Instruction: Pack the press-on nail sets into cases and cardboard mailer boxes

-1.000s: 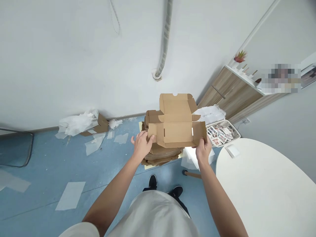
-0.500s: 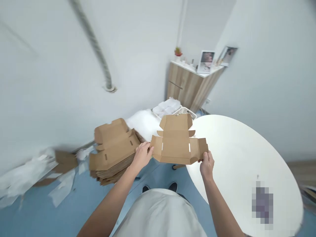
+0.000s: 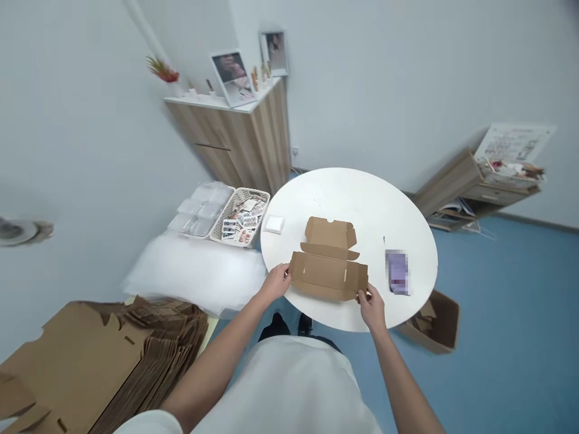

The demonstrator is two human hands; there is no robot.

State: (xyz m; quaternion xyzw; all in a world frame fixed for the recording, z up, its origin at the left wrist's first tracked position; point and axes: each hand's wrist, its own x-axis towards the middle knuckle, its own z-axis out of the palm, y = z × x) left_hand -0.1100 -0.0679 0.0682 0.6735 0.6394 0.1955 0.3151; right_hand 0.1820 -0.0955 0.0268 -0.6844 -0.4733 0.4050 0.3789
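Observation:
Between my hands is an unfolded cardboard box (image 3: 324, 271), brown, with side flaps, slots and a lid panel that points away from me. My left hand (image 3: 275, 282) pinches the flap on its left side. The right side flap is gripped by my right hand (image 3: 373, 306). The cardboard is over the near part of the round white table (image 3: 362, 196); whether it touches the top I cannot tell. Beyond its left side lies a small white square pad or stack (image 3: 274, 224) on the table.
A pile of flat cardboard boxes (image 3: 90, 355) fills the lower left. Behind it are a white wrapped bundle (image 3: 194, 268) and a basket of small printed packets (image 3: 242, 220). A pixelated purple item (image 3: 398, 271) lies on the table. An open carton (image 3: 436, 325) stands on the floor.
My view has swung right, towards the table. Both hands have carried the unfolded cardboard box from beside the table's edge to over its top, keeping hold of both sides.

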